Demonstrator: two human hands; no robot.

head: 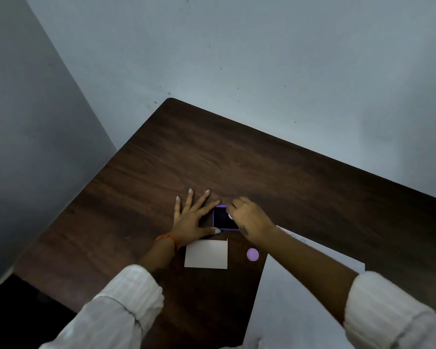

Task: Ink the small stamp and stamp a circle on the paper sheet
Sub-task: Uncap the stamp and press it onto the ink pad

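Worktop [262,159]: dark brown wood, flat and hard. A good firm bed to press a stamp on.
Paper sheet [287,298]: big and white, lying at the near right edge of the worktop, partly under the right arm. Thin, light and bendy, so I think it will slide if not held flat. A few faint round marks show near its far corner, too blurry to be sure.
White card [206,254]: small, stiff-looking, lying flat near the middle of the worktop, just in front of the ink pad.
Left hand [191,222]: open and flat on the worktop, fingers spread. Its thumb lies along the pad's near edge, likely to keep it from moving.
Right hand [249,219]: curled over the right side of the ink pad, pinching the small stamp.
Ink pad [223,220]: purple frame, dark middle, near the middle of the worktop. Light and wet with ink.
Purple cap [252,254]: 1 round lid, lying between the card and the paper sheet.
Small stamp [230,216]: tiny, pale purple, mostly hidden. Probably light and hard; best held by its sides, away from the inky face.
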